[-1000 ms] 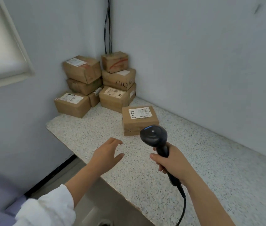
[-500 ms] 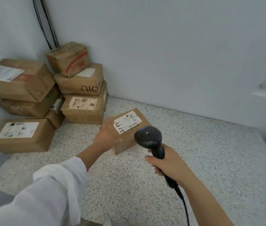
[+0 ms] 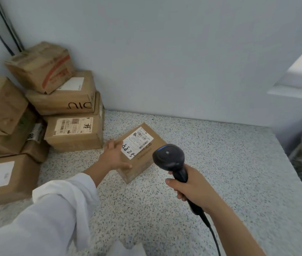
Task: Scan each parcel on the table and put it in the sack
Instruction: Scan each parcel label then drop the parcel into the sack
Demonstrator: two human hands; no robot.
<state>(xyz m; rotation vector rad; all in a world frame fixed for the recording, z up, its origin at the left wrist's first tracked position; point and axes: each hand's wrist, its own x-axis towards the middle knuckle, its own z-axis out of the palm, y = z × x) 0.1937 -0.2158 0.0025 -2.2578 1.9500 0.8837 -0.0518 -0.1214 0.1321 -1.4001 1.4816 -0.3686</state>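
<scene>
Two grips engaged at centre frame: left grip (image 3: 115, 156) grasps the labelled parcel (image 3: 143, 165); right grip (image 3: 192, 187) clenches the barcode scanner (image 3: 168, 158) (fingers straying over the label could block the read).

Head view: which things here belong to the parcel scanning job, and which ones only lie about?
Job in hand:
parcel with the handwritten label, gripped by the left hand; barcode scanner, held in the right hand; stacked parcels in the corner; speckled table.

Lying about:
black cables on the wall; window ledge at the right.
</scene>
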